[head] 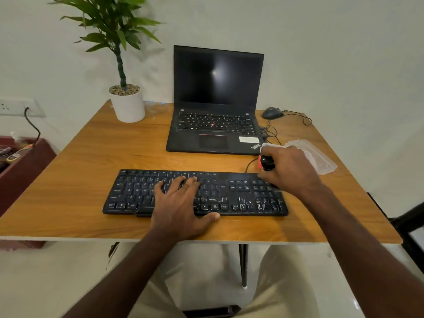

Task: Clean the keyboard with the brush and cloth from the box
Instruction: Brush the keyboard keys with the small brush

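Right grip (289,168) curled round brush (266,162) over keyboard (229,198) right end; left grip (181,205) spread flat on keys. Keyboard long axis parallel to counter (91,157) front edge.

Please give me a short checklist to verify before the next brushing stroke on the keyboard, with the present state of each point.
1. Left hand rests flat on the keyboard to steady it: ok.
2. Right hand grips the brush: ok.
3. Bristles touch the keys at the number pad: cannot tell, the hand hides them.
4. Keyboard lies fully on the table, not over the edge: ok.
5. Laptop stands apart from the keyboard: ok.
6. Cloth ready for the wiping step: cannot tell; only a clear plastic box shows behind the right hand.
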`<action>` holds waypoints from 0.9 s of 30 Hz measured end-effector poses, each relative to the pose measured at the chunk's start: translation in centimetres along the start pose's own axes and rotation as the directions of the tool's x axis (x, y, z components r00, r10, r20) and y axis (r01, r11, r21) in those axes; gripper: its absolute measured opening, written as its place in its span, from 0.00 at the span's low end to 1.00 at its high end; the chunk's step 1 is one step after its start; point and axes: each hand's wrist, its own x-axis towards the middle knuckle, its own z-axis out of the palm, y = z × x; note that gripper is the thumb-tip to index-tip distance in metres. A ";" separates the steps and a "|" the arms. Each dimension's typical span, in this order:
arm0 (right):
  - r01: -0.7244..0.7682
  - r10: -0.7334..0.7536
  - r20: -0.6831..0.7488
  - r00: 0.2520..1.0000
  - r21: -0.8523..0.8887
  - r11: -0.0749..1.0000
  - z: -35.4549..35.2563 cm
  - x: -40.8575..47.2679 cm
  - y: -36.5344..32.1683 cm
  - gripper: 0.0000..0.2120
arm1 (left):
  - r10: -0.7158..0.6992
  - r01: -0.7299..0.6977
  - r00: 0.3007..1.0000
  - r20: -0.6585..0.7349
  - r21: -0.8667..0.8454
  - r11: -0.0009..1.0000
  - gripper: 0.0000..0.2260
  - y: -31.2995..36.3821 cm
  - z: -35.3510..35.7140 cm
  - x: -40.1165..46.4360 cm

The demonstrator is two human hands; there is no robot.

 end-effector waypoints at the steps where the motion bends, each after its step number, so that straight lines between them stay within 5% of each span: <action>1: -0.011 0.019 -0.048 0.999 0.144 0.989 0.3 0.0 -0.8 0.11 | -0.005 0.005 1.000 0.010 0.001 1.000 0.46 0.3 -0.1 0.0; 5: -0.047 0.109 -0.079 0.991 0.559 0.828 2.9 0.6 -5.3 0.11 | -0.051 0.046 0.998 -0.026 -0.154 0.987 0.48 0.4 -0.9 -0.5; 9: -0.032 0.091 -0.065 0.994 0.621 0.783 4.9 1.4 -8.5 0.12 | -0.166 0.141 0.981 -0.105 -0.210 0.968 0.50 -5.3 -2.4 -1.8; 14: -0.023 0.014 0.019 1.000 0.699 0.715 6.9 2.1 -12.5 0.13 | -0.379 0.357 0.925 -0.005 -0.323 0.877 0.54 -12.3 -2.9 -4.8; 22: -0.005 -0.118 0.094 0.989 0.803 0.596 7.9 3.1 -19.6 0.12 | -0.298 0.254 0.954 -0.004 -0.513 0.820 0.48 -15.9 -3.5 -5.9; 27: 0.043 -0.185 0.082 0.979 0.810 0.585 8.4 4.2 -23.3 0.13 | -0.100 0.135 0.990 0.104 -0.427 0.894 0.51 -19.1 -3.4 -4.1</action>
